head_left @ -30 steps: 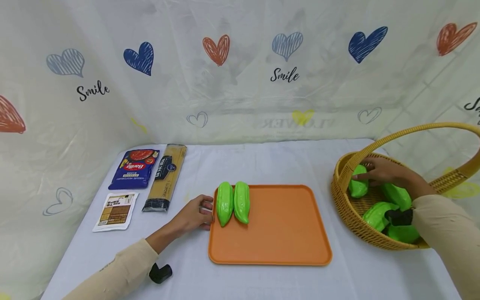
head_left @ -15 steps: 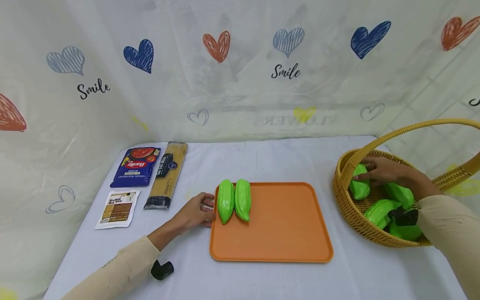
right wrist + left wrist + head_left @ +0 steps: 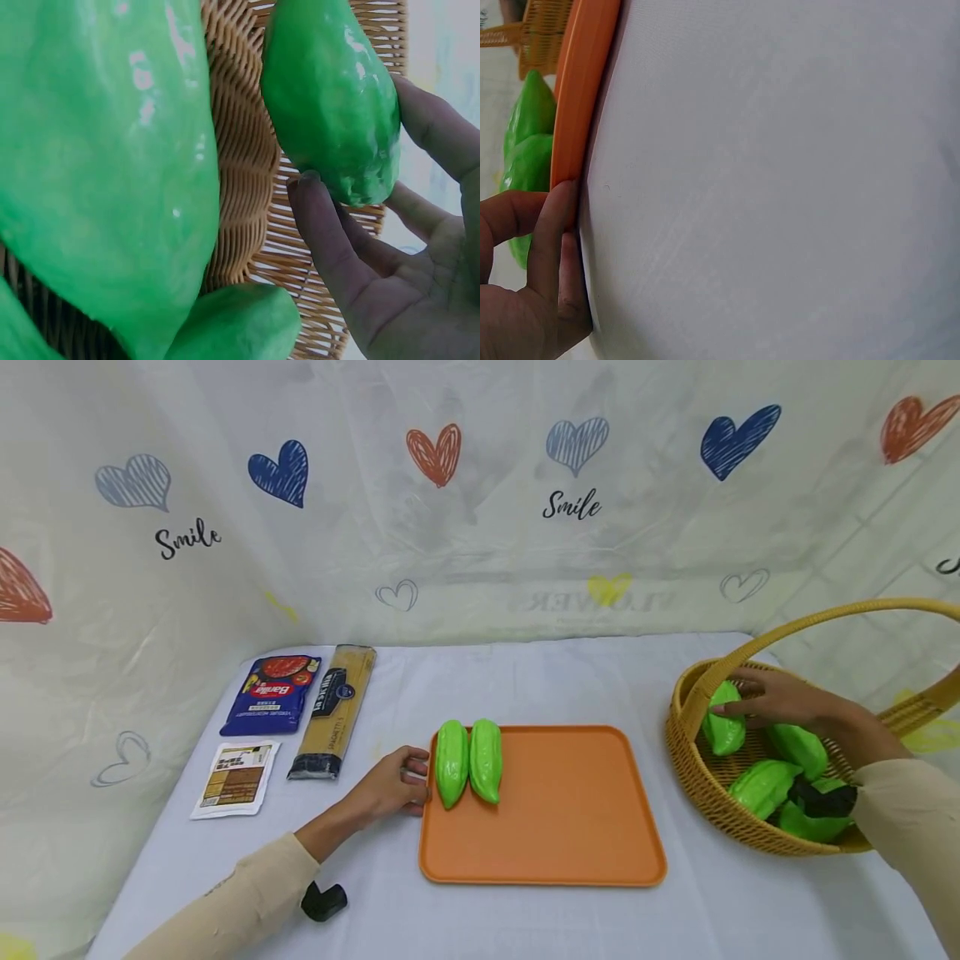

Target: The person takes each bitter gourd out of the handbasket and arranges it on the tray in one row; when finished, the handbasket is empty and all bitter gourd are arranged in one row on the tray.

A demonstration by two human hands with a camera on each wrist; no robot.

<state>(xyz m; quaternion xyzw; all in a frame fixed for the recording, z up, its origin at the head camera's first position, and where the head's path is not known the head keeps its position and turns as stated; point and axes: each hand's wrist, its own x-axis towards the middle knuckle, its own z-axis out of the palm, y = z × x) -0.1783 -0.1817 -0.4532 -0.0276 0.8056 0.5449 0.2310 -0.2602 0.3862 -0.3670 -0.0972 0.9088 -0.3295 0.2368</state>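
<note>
Across the near white cloth (image 3: 555, 927) lies a rectangular orange tray (image 3: 562, 810) bearing two glossy green tapered fruits (image 3: 452, 764); the left hand (image 3: 393, 783) pinches the tray's left edge; rightward, the right hand (image 3: 780, 697) grips a single green fruit (image 3: 726, 737) inside a tan wicker basket (image 3: 686, 772), near others; farther left lie a white-and-brown sachet (image 3: 236, 781), long spaghetti packet (image 3: 333, 714) and blue pouch (image 3: 272, 697).

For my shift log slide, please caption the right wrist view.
The right hand grips a glossy green fruit in the wicker basket, with more green fruits nearby.
</note>
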